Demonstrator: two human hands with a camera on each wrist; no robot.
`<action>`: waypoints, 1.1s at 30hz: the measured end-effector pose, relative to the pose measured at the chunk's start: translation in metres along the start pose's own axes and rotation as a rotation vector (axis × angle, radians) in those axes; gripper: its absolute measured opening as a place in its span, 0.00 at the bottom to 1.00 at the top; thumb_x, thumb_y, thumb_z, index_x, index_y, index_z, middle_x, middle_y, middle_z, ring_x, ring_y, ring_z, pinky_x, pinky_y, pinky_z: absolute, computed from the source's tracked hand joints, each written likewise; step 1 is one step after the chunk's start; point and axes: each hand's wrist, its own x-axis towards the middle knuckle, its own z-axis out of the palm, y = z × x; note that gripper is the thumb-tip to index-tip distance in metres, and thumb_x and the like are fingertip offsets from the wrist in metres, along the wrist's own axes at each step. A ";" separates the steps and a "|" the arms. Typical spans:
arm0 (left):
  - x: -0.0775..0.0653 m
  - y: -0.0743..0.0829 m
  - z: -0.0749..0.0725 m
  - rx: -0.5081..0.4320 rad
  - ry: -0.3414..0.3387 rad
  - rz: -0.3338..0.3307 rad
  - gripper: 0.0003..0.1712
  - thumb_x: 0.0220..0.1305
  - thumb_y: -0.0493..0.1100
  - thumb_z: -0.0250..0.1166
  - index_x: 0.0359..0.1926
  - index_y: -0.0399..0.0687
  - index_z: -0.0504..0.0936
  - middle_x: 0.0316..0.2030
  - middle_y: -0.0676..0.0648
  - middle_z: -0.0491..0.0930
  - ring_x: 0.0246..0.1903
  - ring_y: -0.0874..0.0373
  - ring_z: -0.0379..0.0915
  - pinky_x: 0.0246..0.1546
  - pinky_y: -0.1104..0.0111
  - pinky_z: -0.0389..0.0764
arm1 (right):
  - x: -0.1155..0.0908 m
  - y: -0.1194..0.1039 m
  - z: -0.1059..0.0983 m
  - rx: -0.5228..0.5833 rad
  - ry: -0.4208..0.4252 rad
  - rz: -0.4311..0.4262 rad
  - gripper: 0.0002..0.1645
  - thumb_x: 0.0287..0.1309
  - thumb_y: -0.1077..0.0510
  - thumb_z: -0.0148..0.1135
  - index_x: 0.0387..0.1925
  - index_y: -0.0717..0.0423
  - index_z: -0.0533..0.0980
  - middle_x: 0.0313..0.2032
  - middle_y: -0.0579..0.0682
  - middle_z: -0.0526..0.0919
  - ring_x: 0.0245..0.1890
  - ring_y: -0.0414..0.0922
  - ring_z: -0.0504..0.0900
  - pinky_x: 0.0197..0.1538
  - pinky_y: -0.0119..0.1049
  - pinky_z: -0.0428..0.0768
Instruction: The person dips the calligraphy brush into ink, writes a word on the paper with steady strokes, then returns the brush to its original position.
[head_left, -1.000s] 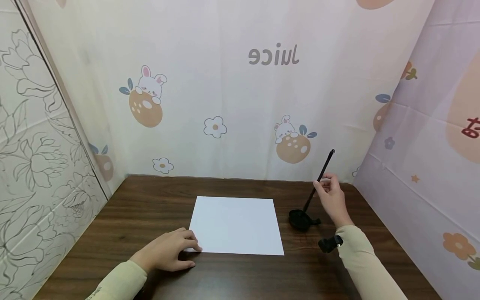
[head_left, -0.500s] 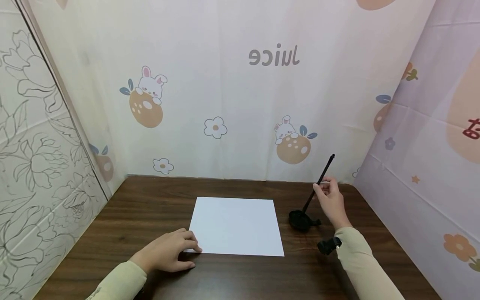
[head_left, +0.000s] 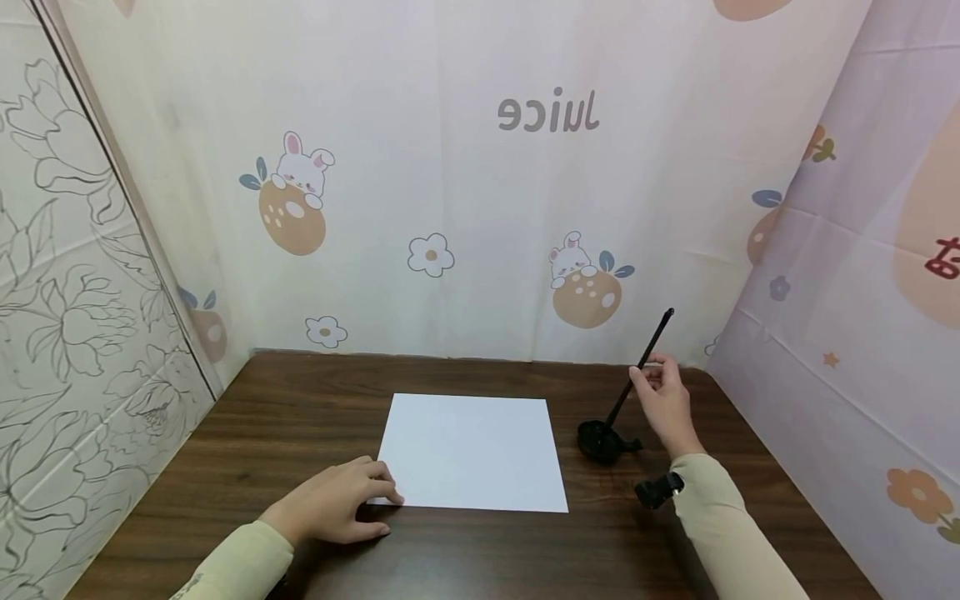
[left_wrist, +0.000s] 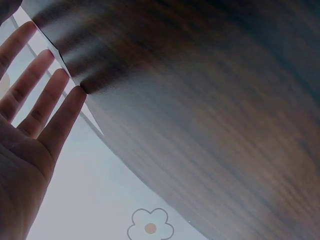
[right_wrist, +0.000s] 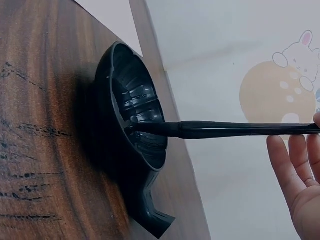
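Observation:
My right hand [head_left: 662, 400] pinches a black writing brush [head_left: 640, 367] by its shaft, fingers around the upper half. In the right wrist view the brush's dark tip [right_wrist: 142, 127] is down inside a black ink dish [right_wrist: 130, 100], which has fluted inner walls and a short curved handle. The brush leans up and to the right in the head view. My left hand [head_left: 337, 502] lies with its fingertips on the near left corner of a blank white sheet of paper [head_left: 472, 450]. In the left wrist view those fingers [left_wrist: 65, 120] are stretched and spread.
Paper and ink dish share a dark wood-grain table [head_left: 480, 550], the dish standing right of the sheet. A printed curtain [head_left: 442, 167] rises behind the table's far edge, with more printed cloth along both sides. Dark marks [right_wrist: 30, 190] show on the wood near the dish.
The brush and right hand have dropped slightly since a second ago, then shifted a touch to the right, with the brush tip staying in the dish. The left hand and paper stay put.

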 end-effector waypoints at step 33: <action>-0.001 0.002 -0.001 -0.003 0.007 -0.001 0.14 0.59 0.52 0.72 0.47 0.60 0.86 0.46 0.60 0.76 0.43 0.64 0.71 0.40 0.69 0.78 | 0.016 0.024 -0.011 0.443 0.092 0.319 0.21 0.73 0.51 0.54 0.59 0.50 0.59 0.49 0.50 0.65 0.44 0.42 0.71 0.45 0.36 0.83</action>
